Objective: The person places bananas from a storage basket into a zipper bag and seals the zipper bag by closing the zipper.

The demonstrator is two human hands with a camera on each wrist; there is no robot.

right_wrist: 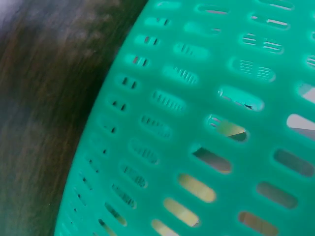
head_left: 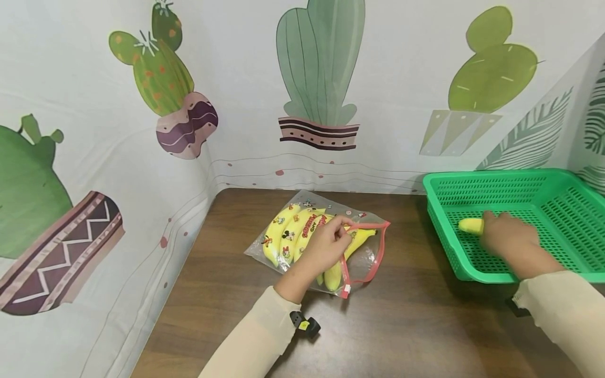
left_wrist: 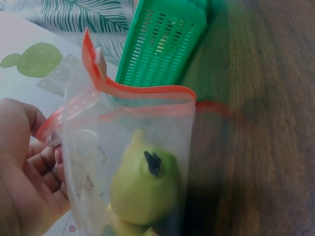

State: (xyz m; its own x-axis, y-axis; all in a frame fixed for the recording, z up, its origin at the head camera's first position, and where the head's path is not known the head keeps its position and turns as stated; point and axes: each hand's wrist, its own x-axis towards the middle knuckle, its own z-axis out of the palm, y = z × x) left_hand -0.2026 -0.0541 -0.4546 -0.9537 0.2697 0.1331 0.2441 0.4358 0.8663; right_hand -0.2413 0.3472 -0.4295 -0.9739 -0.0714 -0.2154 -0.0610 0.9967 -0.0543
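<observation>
A clear zip bag (head_left: 373,257) with a red rim and cartoon prints lies on the table with several yellow bananas (head_left: 279,231) inside. My left hand (head_left: 326,242) pinches the bag's red rim between thumb and fingers, holding its mouth apart. In the left wrist view, the left hand (left_wrist: 29,172) is beside the raised rim, and a banana's dark tip (left_wrist: 152,163) shows through the plastic. My right hand (head_left: 510,239) grips a banana (head_left: 471,226) inside the green basket (head_left: 432,210); one end sticks out to the left. The right wrist view shows mainly the basket's wall (right_wrist: 197,113), which hides that hand.
The green basket stands at the table's right side, close to the cactus-print cloth (head_left: 387,105) behind. A white slider (head_left: 347,288) sits at the bag's near corner. Brown wooden tabletop (head_left: 402,315) lies between bag and basket.
</observation>
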